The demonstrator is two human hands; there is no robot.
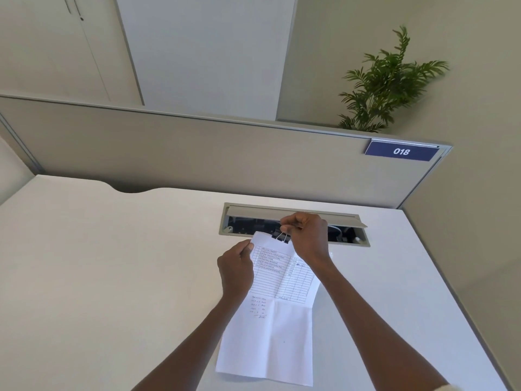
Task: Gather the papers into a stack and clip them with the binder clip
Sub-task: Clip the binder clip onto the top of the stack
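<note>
The papers (277, 314) are held up over the desk (98, 263), just in front of the cable tray (293, 224). The left hand (236, 268) grips their left edge; the right hand (306, 235) pinches the clip (281, 237) on their top edge, nearest the tray.

The single head-worn view looked forward and down from above and behind the person's hands, both forearms running up into the picture from its lower edge. The left hand (236, 268) and right hand (308, 238) sat near the middle, fairly close beneath the lens. The desk (98, 263) spread to the left and right of them. Beyond the hands the wide angle took in the partition (197, 153), the plant (386, 86) and the wall, with straight edges bowed toward the borders.
</note>
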